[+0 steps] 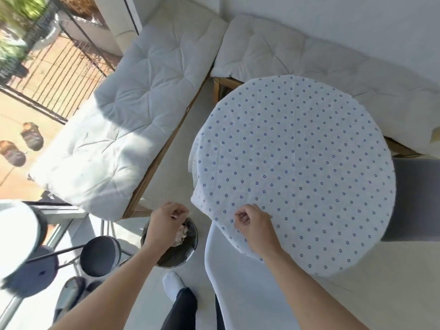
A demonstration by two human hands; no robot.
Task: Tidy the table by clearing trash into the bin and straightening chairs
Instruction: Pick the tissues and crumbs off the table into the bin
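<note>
A round table [297, 163] under a white cloth with small blue flowers fills the right half. My right hand [252, 225] rests at its near edge, fingers curled shut, nothing visible in them. My left hand [166, 222] hovers over a round dark bin [188, 253] on the floor, fingers pinched together; whether they hold anything I cannot tell. Crumpled paper trash [181, 235] lies inside the bin. A white moulded chair [238, 294] stands tucked under the table's near side. A grey chair [416, 198] sits at the table's right.
Cushioned benches [123, 129] run along the left and the back wall [309, 53]. A small black round side table [100, 256] and shoes [71, 291] lie at the lower left. My white-socked foot [172, 284] stands beside the bin.
</note>
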